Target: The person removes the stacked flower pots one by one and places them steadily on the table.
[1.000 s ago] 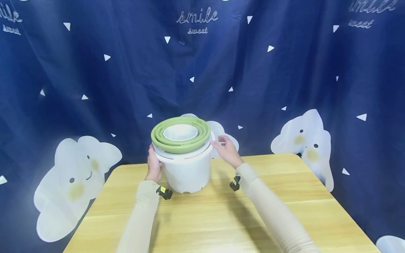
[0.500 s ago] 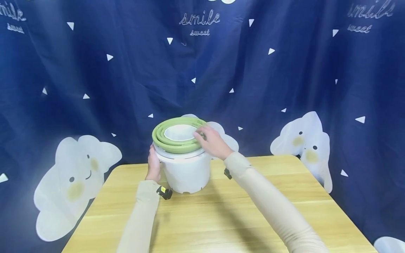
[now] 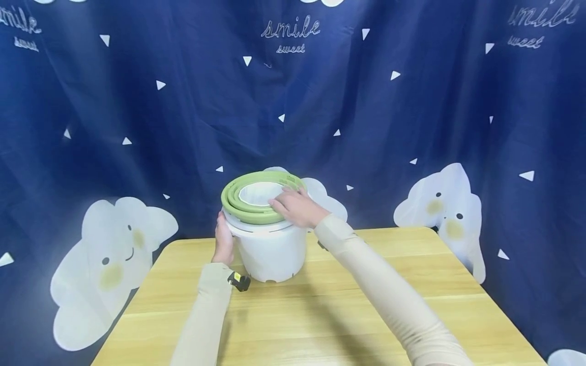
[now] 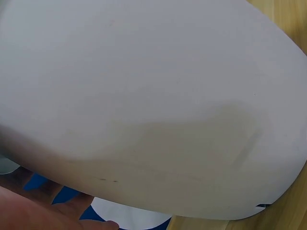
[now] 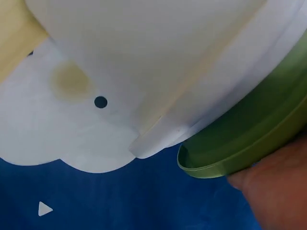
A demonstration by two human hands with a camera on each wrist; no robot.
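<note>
A stack of nested flower pots stands on the wooden table. Outermost is a large white pot [image 3: 272,254], its notched base down. Inside it sit green pots with green rims [image 3: 235,207], and innermost is a small white pot [image 3: 257,194]. My left hand [image 3: 223,241] rests against the large pot's left side below the rim; the left wrist view shows its fingers [image 4: 72,208] spread along the wall. Over the right of the stack, my right hand [image 3: 297,207] curls its fingers at the small pot's rim. Its fingertips are partly hidden. In the right wrist view it touches a green rim [image 5: 216,168].
The wooden table [image 3: 389,305] extends in front of and to the right of the pots. Behind it hangs a dark blue curtain [image 3: 206,101] printed with clouds, triangles and lettering, close to the table's far edge.
My right hand has moved left from the large pot's right rim onto the top of the stack, its fingers now at the small pot's rim. The left hand and the pots stay in place.
</note>
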